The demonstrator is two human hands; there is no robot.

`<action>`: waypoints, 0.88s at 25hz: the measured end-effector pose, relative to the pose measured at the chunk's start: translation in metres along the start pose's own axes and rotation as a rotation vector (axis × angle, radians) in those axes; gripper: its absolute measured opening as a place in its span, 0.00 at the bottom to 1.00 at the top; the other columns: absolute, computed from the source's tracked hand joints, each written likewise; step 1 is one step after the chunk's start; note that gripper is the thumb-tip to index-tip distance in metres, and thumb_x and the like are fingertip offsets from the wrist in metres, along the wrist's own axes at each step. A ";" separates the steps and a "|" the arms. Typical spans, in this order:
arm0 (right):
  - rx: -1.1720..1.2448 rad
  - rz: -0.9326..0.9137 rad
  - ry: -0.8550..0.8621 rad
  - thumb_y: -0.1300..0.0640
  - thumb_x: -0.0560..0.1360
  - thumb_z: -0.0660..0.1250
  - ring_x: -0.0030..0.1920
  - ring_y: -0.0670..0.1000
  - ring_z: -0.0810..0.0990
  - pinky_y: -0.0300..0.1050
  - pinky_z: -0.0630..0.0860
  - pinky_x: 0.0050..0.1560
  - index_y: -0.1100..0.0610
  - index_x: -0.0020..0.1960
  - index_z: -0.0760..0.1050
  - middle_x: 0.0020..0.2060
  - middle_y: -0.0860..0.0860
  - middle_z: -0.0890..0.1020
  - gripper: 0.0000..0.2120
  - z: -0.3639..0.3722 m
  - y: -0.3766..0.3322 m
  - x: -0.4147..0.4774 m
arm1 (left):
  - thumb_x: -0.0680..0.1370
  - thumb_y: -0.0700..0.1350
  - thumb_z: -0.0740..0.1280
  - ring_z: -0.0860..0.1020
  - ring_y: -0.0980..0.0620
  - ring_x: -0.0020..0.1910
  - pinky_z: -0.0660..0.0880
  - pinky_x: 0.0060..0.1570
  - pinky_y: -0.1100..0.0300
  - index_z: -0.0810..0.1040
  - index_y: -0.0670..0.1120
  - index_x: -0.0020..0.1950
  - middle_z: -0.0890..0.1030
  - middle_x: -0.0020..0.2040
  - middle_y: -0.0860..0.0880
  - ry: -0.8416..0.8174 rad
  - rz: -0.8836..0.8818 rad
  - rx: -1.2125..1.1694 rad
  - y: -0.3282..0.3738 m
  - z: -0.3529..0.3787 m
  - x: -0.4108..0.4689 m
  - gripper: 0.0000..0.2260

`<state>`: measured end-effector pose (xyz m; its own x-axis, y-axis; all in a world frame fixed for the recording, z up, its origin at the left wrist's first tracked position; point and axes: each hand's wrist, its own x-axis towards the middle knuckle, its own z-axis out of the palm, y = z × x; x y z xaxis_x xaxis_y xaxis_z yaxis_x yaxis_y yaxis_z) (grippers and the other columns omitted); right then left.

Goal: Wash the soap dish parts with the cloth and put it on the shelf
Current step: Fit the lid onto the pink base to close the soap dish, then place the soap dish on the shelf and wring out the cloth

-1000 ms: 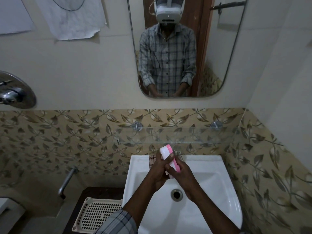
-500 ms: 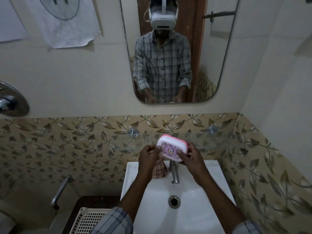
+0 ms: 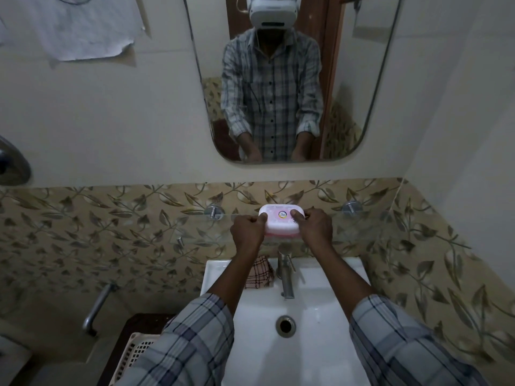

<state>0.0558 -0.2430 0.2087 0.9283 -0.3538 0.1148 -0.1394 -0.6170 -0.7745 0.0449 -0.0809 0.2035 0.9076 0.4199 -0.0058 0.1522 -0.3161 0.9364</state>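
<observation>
The closed pink and white soap dish lies flat at the glass shelf, lid up with a round logo showing. My left hand grips its left end, thumb on the lid. At the other end my right hand holds the dish the same way. The checked cloth lies bunched on the sink rim, left of the tap. Whether the dish rests on the glass I cannot tell.
A white sink with a chrome tap and drain sits below the shelf. A mirror hangs above. A cream plastic basket stands lower left, near a wall tap.
Both hands have carried the soap dish up from over the sink to the glass shelf and turned it flat, lid upward.
</observation>
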 end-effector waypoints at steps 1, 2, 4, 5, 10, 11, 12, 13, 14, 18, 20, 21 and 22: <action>0.009 -0.008 0.009 0.41 0.74 0.69 0.49 0.61 0.82 0.48 0.76 0.45 0.62 0.51 0.84 0.48 0.61 0.85 0.23 0.002 0.000 0.002 | 0.73 0.54 0.71 0.85 0.42 0.39 0.83 0.46 0.49 0.87 0.40 0.48 0.86 0.40 0.40 0.004 0.003 0.022 -0.001 0.003 0.004 0.17; 0.010 -0.020 0.015 0.41 0.74 0.69 0.50 0.62 0.82 0.48 0.76 0.45 0.63 0.51 0.83 0.48 0.61 0.85 0.23 0.004 0.002 0.003 | 0.72 0.55 0.71 0.85 0.42 0.39 0.82 0.46 0.50 0.87 0.40 0.47 0.86 0.39 0.39 0.005 0.009 0.047 -0.002 0.005 0.007 0.18; 0.011 -0.034 0.030 0.42 0.75 0.69 0.49 0.62 0.82 0.48 0.74 0.44 0.65 0.50 0.83 0.47 0.62 0.84 0.24 0.004 0.001 0.002 | 0.73 0.57 0.69 0.85 0.43 0.38 0.81 0.45 0.52 0.86 0.39 0.44 0.86 0.38 0.39 0.018 0.025 0.078 -0.001 0.005 0.008 0.20; 0.030 -0.032 0.050 0.43 0.75 0.69 0.48 0.62 0.81 0.48 0.73 0.43 0.65 0.47 0.82 0.45 0.63 0.84 0.24 0.003 0.000 0.000 | 0.75 0.57 0.68 0.84 0.44 0.37 0.81 0.43 0.54 0.86 0.39 0.42 0.86 0.37 0.40 0.050 0.033 0.067 0.001 0.003 0.006 0.21; 0.363 -0.070 0.278 0.50 0.76 0.67 0.38 0.53 0.76 0.43 0.71 0.41 0.56 0.41 0.73 0.36 0.52 0.78 0.11 -0.011 0.011 -0.043 | 0.78 0.46 0.61 0.78 0.44 0.29 0.72 0.31 0.53 0.78 0.39 0.35 0.79 0.29 0.42 0.395 0.054 -0.153 -0.042 -0.031 -0.041 0.16; 0.413 -0.101 0.314 0.52 0.76 0.66 0.38 0.52 0.77 0.43 0.72 0.40 0.57 0.42 0.75 0.37 0.52 0.79 0.09 -0.012 0.015 -0.058 | 0.78 0.45 0.62 0.77 0.43 0.29 0.72 0.31 0.52 0.77 0.38 0.34 0.79 0.29 0.42 0.400 0.013 -0.124 -0.065 -0.034 -0.051 0.16; 0.441 -0.132 0.337 0.52 0.76 0.65 0.37 0.52 0.77 0.44 0.72 0.39 0.58 0.43 0.75 0.36 0.51 0.79 0.09 -0.010 0.019 -0.073 | 0.77 0.45 0.62 0.77 0.42 0.30 0.73 0.33 0.51 0.77 0.38 0.33 0.78 0.28 0.43 0.381 -0.043 -0.061 -0.090 -0.033 -0.056 0.16; 0.454 -0.158 0.336 0.52 0.75 0.64 0.35 0.51 0.75 0.45 0.72 0.37 0.58 0.41 0.75 0.34 0.51 0.78 0.10 -0.005 0.024 -0.087 | 0.76 0.44 0.63 0.78 0.41 0.32 0.73 0.34 0.52 0.77 0.37 0.33 0.79 0.30 0.42 0.330 -0.107 0.034 -0.114 -0.030 -0.057 0.15; 0.451 -0.177 0.315 0.51 0.75 0.63 0.34 0.51 0.74 0.45 0.71 0.36 0.58 0.39 0.74 0.32 0.51 0.77 0.11 0.002 0.029 -0.099 | 0.75 0.43 0.64 0.80 0.39 0.36 0.75 0.38 0.52 0.79 0.37 0.36 0.81 0.33 0.41 0.258 -0.163 0.141 -0.135 -0.024 -0.055 0.12; 0.384 -0.244 0.081 0.57 0.76 0.66 0.34 0.48 0.79 0.45 0.77 0.34 0.57 0.42 0.78 0.34 0.49 0.80 0.06 0.048 0.060 -0.134 | 0.76 0.39 0.66 0.81 0.37 0.53 0.76 0.50 0.53 0.80 0.33 0.51 0.83 0.50 0.36 0.022 -0.239 0.360 -0.182 0.008 -0.027 0.10; 0.305 -0.286 -0.030 0.63 0.75 0.68 0.38 0.45 0.80 0.39 0.78 0.37 0.58 0.47 0.81 0.38 0.48 0.81 0.04 0.071 0.079 -0.145 | 0.77 0.40 0.64 0.78 0.38 0.57 0.73 0.54 0.51 0.76 0.34 0.53 0.80 0.53 0.37 -0.066 -0.214 0.465 -0.194 0.028 -0.009 0.11; 0.269 -0.280 -0.078 0.66 0.75 0.68 0.40 0.44 0.80 0.37 0.78 0.38 0.58 0.50 0.81 0.41 0.48 0.82 0.06 0.082 0.088 -0.149 | 0.77 0.41 0.64 0.75 0.39 0.59 0.72 0.56 0.50 0.75 0.35 0.56 0.77 0.56 0.37 -0.092 -0.210 0.508 -0.198 0.037 0.000 0.12; 0.253 -0.259 -0.129 0.67 0.75 0.68 0.41 0.43 0.80 0.35 0.78 0.39 0.58 0.51 0.81 0.43 0.48 0.82 0.08 0.091 0.095 -0.152 | 0.77 0.42 0.65 0.74 0.39 0.60 0.73 0.57 0.49 0.73 0.36 0.59 0.75 0.58 0.37 -0.085 -0.235 0.500 -0.200 0.045 0.008 0.14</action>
<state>-0.0674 -0.1838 0.0610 0.9597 -0.1076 0.2597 0.1797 -0.4754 -0.8612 0.0389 -0.0521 0.0001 0.8522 0.4640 -0.2419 0.5024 -0.5961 0.6263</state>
